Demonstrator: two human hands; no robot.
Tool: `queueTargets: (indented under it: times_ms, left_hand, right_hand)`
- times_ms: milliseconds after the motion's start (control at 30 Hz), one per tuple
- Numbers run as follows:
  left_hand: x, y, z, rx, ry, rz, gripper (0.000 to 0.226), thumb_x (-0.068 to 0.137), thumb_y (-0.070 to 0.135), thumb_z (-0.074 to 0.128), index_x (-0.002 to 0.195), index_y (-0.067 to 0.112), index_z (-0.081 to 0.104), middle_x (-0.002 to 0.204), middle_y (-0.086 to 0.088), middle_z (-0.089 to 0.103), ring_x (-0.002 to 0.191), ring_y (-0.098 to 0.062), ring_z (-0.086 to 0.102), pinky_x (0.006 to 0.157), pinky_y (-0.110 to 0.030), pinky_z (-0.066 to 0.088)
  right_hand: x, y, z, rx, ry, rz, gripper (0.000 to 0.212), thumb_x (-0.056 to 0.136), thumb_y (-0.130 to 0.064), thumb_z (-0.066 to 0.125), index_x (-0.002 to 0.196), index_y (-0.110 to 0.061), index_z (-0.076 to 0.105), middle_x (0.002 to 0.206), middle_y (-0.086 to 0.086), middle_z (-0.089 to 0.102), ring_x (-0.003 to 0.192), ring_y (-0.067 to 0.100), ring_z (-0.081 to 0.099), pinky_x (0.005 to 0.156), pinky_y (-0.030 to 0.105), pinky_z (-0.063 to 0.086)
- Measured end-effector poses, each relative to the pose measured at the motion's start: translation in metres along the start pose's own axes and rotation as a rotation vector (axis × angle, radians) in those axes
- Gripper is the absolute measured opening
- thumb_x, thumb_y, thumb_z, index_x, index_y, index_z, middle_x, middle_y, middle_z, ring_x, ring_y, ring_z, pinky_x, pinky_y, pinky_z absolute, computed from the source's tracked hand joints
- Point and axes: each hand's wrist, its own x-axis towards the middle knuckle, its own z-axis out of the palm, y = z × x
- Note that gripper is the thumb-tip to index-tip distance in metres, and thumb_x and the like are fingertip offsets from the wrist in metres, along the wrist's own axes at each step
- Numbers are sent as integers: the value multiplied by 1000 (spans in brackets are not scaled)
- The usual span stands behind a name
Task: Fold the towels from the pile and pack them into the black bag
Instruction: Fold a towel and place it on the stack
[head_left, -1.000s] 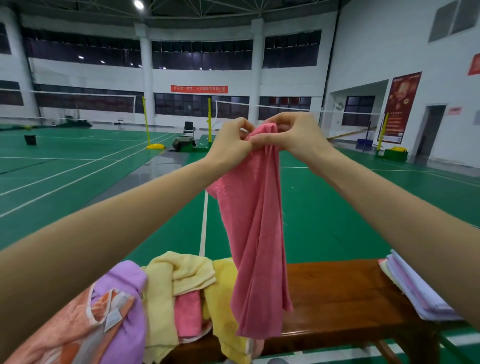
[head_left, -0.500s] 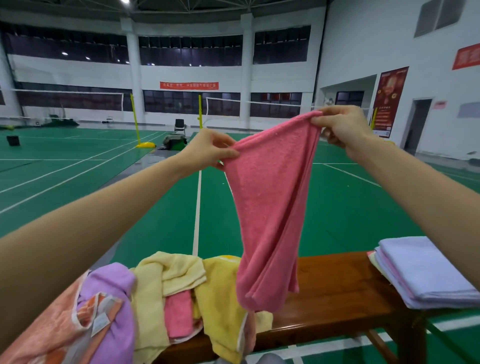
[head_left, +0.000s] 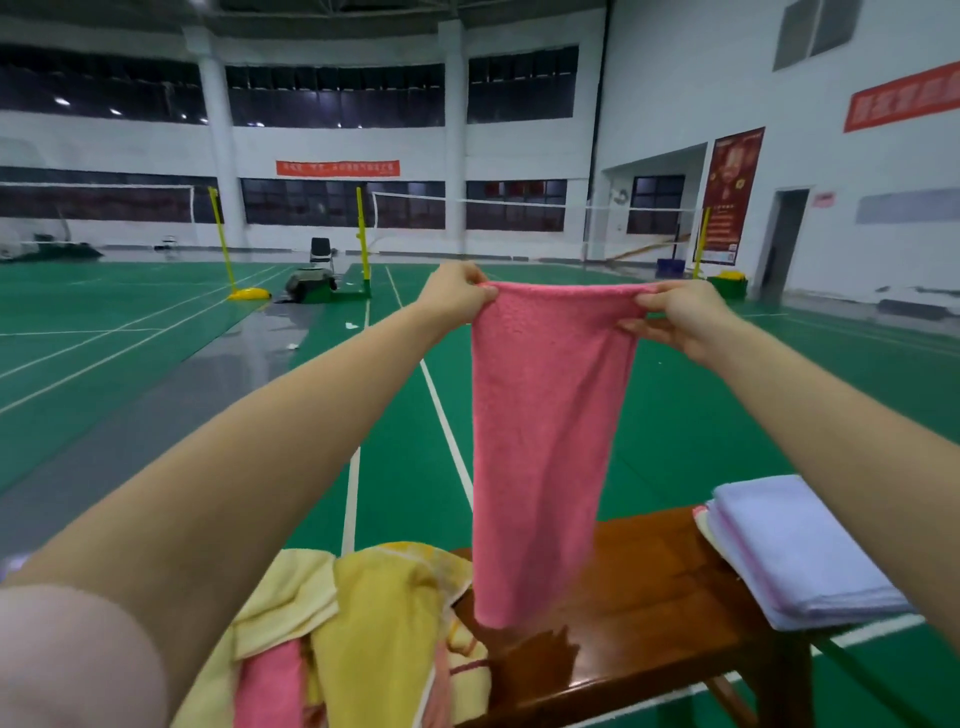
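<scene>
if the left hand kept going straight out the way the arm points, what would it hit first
Nothing close, as far as this view shows: the left hand, gripping the pink towel, points out over open green court floor. Depth is unclear.

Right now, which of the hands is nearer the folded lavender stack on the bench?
The right hand. It pinches the pink towel's corner up above the folded lavender stack; the left hand grips the other corner, farther over, above the unfolded pile.

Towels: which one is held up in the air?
The pink terry towel, pinched by left hand and right hand; the others lie on the bench.
</scene>
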Motion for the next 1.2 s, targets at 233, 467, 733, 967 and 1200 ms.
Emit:
queueTargets:
  times_ms: [233, 467, 733, 967, 1200]
  left_hand:
    - [38, 13, 44, -356, 17, -64, 2, 95, 5, 48, 97, 6, 49, 91, -23, 58, 41, -14, 61, 47, -23, 55]
    - [-11, 1, 69, -390, -110, 46, 22, 93, 1, 49, 74, 11, 48, 70, -10, 59, 42, -1, 60, 56, -18, 54]
    - [-126, -61, 89, -338, -566, -250, 13, 95, 5, 49, 82, 6, 48, 56, -10, 66, 47, -12, 66, 53, -22, 56]
    - [-182, -124, 96, -53, -1057, -373, 9, 94, 6, 53, 85, 6, 53, 78, -15, 66, 63, -15, 68, 64, -23, 57]
    - [-165, -157, 140, -2, -819, -375, 13, 92, 6, 54, 79, 10, 56, 63, -7, 57, 39, -4, 55, 42, -17, 46]
  right_hand:
    - [33, 15, -22, 165, 95, -122, 20, 94, 9, 42, 81, -4, 50, 79, 11, 56, 44, 9, 63, 52, 19, 55]
    - [-10, 59, -57, 157, 99, -265, 20, 92, 5, 48, 82, -10, 57, 64, -6, 70, 61, 5, 68, 65, 15, 54]
    - [-111, 162, -83, -82, 10, 10, 13, 88, 2, 56, 86, -10, 60, 76, 4, 63, 51, 5, 65, 56, 12, 49]
    - [-168, 216, -91, -427, -291, 341, 10, 86, -4, 62, 94, -5, 67, 79, 7, 66, 67, 14, 64, 65, 22, 55]
    - [-124, 251, -72, -470, -102, 396, 18, 89, 0, 57, 106, 6, 62, 86, 16, 67, 57, 16, 66, 54, 19, 56]
